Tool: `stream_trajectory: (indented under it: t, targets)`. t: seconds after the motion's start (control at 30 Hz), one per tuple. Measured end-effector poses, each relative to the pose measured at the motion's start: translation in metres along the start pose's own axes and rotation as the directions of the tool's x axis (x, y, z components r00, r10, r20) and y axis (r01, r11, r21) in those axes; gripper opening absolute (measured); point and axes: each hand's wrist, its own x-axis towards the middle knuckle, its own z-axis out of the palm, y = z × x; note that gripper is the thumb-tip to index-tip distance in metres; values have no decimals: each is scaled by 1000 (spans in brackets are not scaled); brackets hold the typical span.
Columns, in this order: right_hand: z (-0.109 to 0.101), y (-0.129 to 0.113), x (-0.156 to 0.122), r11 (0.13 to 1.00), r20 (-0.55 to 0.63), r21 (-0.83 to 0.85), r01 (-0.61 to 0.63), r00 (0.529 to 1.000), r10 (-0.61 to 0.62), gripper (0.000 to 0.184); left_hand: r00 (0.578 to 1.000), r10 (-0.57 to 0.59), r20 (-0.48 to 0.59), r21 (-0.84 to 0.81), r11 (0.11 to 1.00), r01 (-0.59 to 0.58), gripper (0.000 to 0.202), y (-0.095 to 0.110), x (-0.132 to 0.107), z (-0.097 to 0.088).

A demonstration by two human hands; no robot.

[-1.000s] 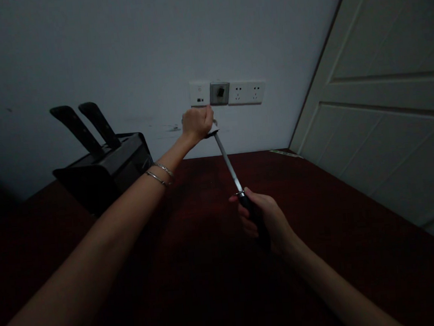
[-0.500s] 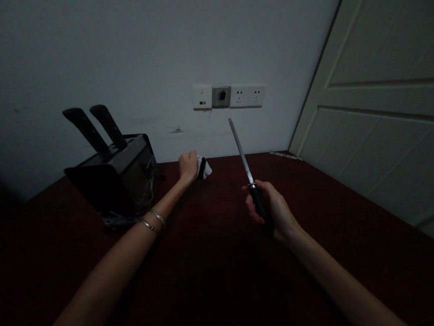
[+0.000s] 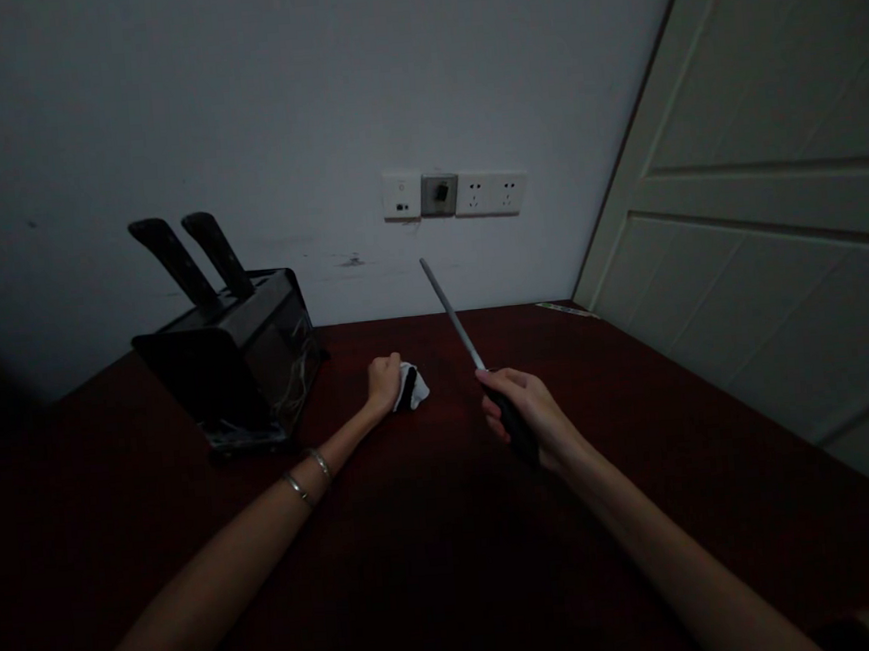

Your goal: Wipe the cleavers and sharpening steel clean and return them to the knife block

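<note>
My right hand [image 3: 526,414] is closed around the black handle of a sharpening steel [image 3: 452,314]. Its thin metal rod points up and to the left, toward the wall. My left hand [image 3: 384,381] rests low on the dark red table [image 3: 636,400], closed on a small black and white cloth [image 3: 410,387]. Two thin bangles circle my left wrist. The cloth lies a short way left of the steel's handle and does not touch the rod.
A black knife block [image 3: 237,356] with two dark-handled knives [image 3: 192,256] stands at the back left of the table. A row of wall sockets [image 3: 454,195] sits above the table's far edge. A pale panelled door [image 3: 773,229] runs along the right side.
My left hand left the steel's tip and dropped to the table with the cloth. The steel in my right hand tilted further left and its tip came lower.
</note>
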Motion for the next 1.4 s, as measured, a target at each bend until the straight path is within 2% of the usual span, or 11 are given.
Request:
stream_trajectory:
  t: [0.37, 0.57, 0.8, 0.97, 1.2, 1.3, 1.4]
  targets:
    - [1, 2, 1, 999, -108, 17, 36, 994, -34, 36, 1000, 1, 4, -19, 1000, -1, 33, 1, -6, -2]
    - [3, 4, 0, 992, -51, 127, 21, 999, -14, 35, 1000, 8, 20, -75, 997, -6, 32, 1, -8, -3]
    - [3, 9, 2, 998, -115, -18, 62, 991, -63, 34, 1000, -11, 2, -149, 989, 11, 35, 4, -10, -4]
    - [3, 10, 4, 995, -78, 52, 80, 994, -75, 32, 997, -52, -61, -269, 962, 34, 39, 9, -11, -8]
    - [-5, 7, 6, 935, 28, 352, -33, 999, 25, 29, 976, -199, -92, -523, 843, 123, 37, 17, -6, -13]
    - [-6, 6, 6, 920, 58, 386, -67, 997, 48, 26, 965, -258, -34, -653, 737, 174, 33, 27, 2, -19]
    - [-5, 4, 5, 921, 70, 378, -91, 995, 69, 23, 963, -266, 48, -753, 623, 210, 22, 42, 11, -29]
